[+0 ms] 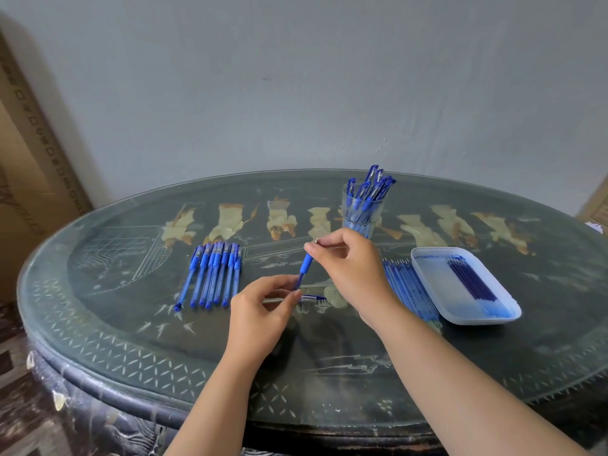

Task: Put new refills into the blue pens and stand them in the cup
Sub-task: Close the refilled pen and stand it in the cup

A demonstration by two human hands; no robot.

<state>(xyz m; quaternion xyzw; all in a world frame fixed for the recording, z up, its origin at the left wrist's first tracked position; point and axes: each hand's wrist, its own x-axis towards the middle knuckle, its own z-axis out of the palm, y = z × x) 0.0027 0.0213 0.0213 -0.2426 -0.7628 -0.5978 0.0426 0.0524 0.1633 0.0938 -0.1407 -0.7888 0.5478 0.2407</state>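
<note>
A dark oval table [98, 340] with pale inlaid figures under a glossy top stands against a plain grey wall [296, 77]. A cardboard box [26, 159] leans at the room's left edge, far left of the cup, and patterned floor [13, 340] shows below it.

The clear cup [362, 215] stands toward the table's far side. Capped blue pens [371, 185] stand in it, leaning against its rim. Right of the cup and nearer the person lies a white tray [427, 255], stained with blue ink and holding a few dark refills [473, 281] side by side. Between tray and cup side, touching the tray's left wall, a row of loose refills [408, 287] lies on the table. Well left of the cup, more pens lie in a line [214, 274], caps pointing away from the person.

Just in front of the cup, the right hand [352, 261] has its thumb and forefinger closed in a pinch on the upper end of a tilted pen [306, 264], the other fingers curled. A small metal tip shows above the thumb. The left hand [260, 311], nearer the person, pinches the pen's lower end with curled fingers. A cap [312, 298] with a silver clip lies by the left fingertips; whether they touch it cannot be told.
</note>
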